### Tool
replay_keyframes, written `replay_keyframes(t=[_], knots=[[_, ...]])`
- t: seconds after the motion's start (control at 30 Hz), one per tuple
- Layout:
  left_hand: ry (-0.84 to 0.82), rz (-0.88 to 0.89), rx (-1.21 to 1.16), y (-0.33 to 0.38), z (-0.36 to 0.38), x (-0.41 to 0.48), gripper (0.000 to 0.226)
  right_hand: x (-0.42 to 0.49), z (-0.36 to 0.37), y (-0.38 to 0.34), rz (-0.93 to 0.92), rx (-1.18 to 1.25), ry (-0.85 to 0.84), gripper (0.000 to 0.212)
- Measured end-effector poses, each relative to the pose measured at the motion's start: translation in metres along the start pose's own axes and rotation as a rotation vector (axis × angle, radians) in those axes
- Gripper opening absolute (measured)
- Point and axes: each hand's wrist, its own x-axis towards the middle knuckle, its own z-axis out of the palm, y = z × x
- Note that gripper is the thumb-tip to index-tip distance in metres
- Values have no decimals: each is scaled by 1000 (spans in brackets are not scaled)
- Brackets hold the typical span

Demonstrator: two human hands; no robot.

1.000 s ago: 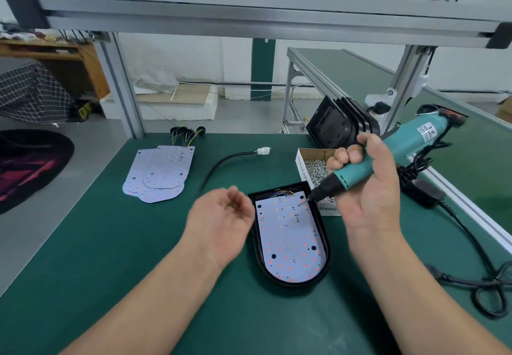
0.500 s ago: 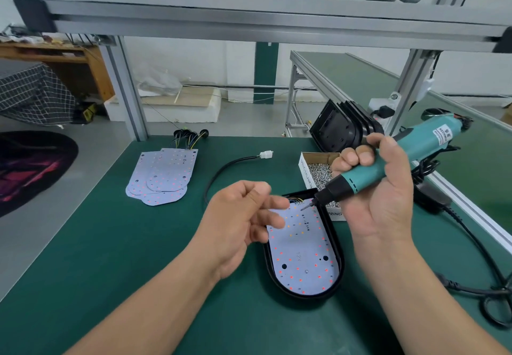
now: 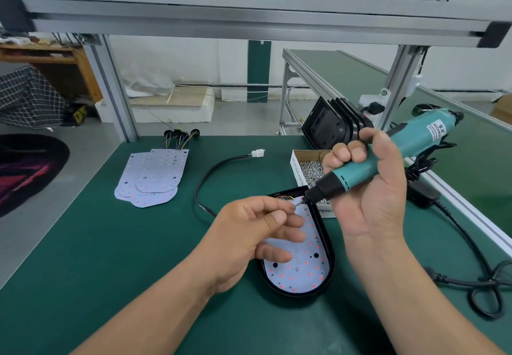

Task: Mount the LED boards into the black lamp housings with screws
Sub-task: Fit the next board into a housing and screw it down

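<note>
Left hand (image 3: 249,232) now up at screwdriver (image 3: 388,157) tip, grip pinching probably a screw (image 3: 296,205); right hand (image 3: 371,188) grip wraps the screwdriver. Board (image 3: 299,266) sits in housing (image 3: 329,243), fastening likely next

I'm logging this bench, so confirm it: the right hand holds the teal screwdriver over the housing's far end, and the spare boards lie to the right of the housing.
The head view shows the spare boards to the left of the housing, not the right. The right hand does hold the teal screwdriver over its far end.
</note>
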Motion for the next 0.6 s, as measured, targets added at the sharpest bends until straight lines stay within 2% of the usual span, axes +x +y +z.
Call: replay_keyframes(t=[0.27, 0.6], knots=[[98, 35, 48, -1, 4, 0, 18, -4, 4, 0, 12, -21, -36, 14], [74, 69, 101, -1, 3, -1, 21, -6, 7, 2, 34, -49, -31, 11]])
